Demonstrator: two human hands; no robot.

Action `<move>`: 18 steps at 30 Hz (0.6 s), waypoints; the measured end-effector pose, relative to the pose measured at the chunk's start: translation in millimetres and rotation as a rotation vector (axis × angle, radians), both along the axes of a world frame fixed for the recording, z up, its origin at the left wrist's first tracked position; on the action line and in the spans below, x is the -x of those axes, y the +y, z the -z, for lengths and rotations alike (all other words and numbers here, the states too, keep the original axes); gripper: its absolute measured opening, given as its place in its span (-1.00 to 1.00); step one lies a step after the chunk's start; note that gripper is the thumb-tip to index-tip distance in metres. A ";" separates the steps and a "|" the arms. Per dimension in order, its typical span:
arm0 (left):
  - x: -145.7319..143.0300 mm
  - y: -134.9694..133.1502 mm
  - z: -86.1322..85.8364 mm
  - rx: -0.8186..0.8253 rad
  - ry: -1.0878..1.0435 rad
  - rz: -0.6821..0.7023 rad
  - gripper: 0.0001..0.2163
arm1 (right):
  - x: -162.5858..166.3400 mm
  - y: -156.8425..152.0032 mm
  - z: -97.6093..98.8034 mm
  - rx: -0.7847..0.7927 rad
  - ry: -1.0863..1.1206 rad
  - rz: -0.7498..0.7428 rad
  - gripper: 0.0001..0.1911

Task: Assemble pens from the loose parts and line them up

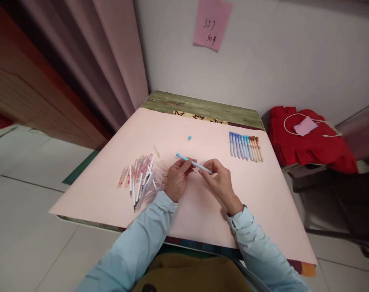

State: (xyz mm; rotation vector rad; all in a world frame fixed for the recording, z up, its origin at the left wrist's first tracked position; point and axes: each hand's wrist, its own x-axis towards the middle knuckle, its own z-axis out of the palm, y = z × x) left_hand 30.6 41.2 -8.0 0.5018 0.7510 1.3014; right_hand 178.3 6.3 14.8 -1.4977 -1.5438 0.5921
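A light blue pen [197,164] is held slantwise over the pink sheet, its brighter blue end pointing up and left. My left hand [178,178] pinches it near the middle. At the pen's lower right end, the fingers of my right hand [219,180] are closed on its tip. Beyond the hands lies a small blue pen topper [189,138]. To the left of my left hand is a loose pile of clear printed pen barrels [141,168] and white refills [138,188] with dark tips.
A row of pens [241,146] in purple, blue and brown lies at the right. The pink sheet [263,202] covers most of the table. A red cloth-covered stool [306,138] with a white cord stands beyond the right edge; a curtain [117,52] hangs at the left.
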 end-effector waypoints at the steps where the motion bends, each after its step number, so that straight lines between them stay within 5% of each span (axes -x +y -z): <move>1: 0.0 0.0 0.2 -0.003 0.003 0.004 -0.82 | -0.1 -0.1 0.0 0.015 0.001 -0.008 -0.70; 6: -0.6 -1.3 0.6 -0.011 0.006 0.027 -0.84 | -0.1 -1.0 1.3 0.168 0.050 -0.088 -0.48; 13: -1.6 -2.0 -0.8 -0.022 0.052 0.051 -0.85 | 4.1 -1.6 -0.5 0.085 0.008 -0.023 -0.65; 18: -0.4 -3.2 -2.1 -0.084 0.106 0.088 -0.84 | 4.6 -1.0 1.0 0.351 0.425 -0.224 -0.51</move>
